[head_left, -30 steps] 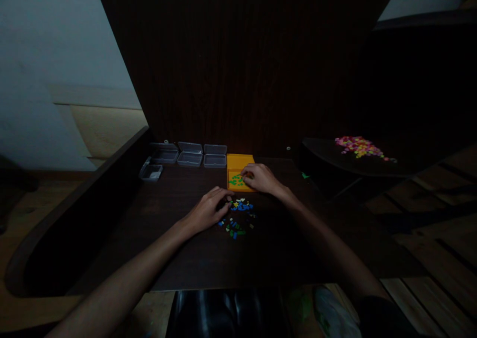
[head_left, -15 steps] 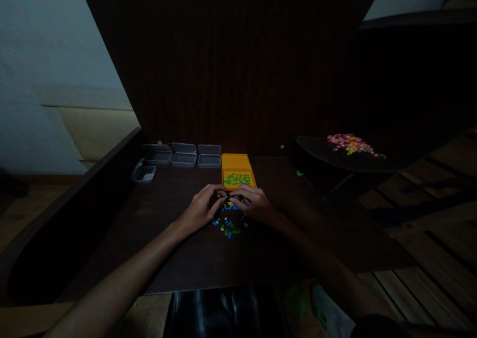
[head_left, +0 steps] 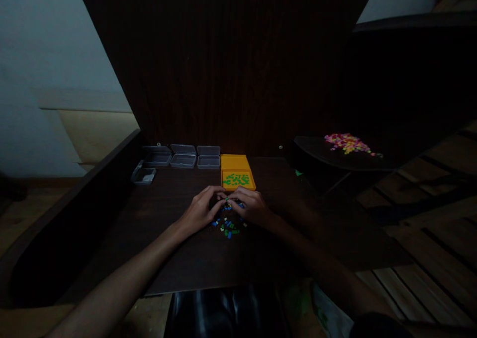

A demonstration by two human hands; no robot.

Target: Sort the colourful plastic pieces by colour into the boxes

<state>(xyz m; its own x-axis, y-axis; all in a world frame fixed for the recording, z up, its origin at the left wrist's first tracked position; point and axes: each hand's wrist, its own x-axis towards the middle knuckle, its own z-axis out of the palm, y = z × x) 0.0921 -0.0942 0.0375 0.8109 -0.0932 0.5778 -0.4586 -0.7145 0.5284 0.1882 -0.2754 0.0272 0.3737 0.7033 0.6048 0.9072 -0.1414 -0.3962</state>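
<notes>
Over a loose pile of small blue, green, yellow and white toy bricks point(head_left: 229, 234), my left hand point(head_left: 204, 204) and my right hand point(head_left: 250, 205) meet with fingers bent inward. Between their fingertips is a tiny green brick point(head_left: 226, 198), pinched from both sides. Just beyond my hands lies an open yellow box point(head_left: 234, 161) with many small green bricks point(head_left: 237, 180) in its near half. My fingers cover the far part of the pile.
Several clear plastic boxes point(head_left: 183, 160) with raised lids stand along the back left of the dark table point(head_left: 179, 263). Pink, red and yellow small pieces point(head_left: 348, 143) are heaped on a curved shelf point(head_left: 316, 151) at right. A tall dark panel point(head_left: 223, 69) rises behind.
My right hand's fingertips have moved slightly left, closer to my left fingertips, and the green brick now shows between them. The whole view has shifted a little.
</notes>
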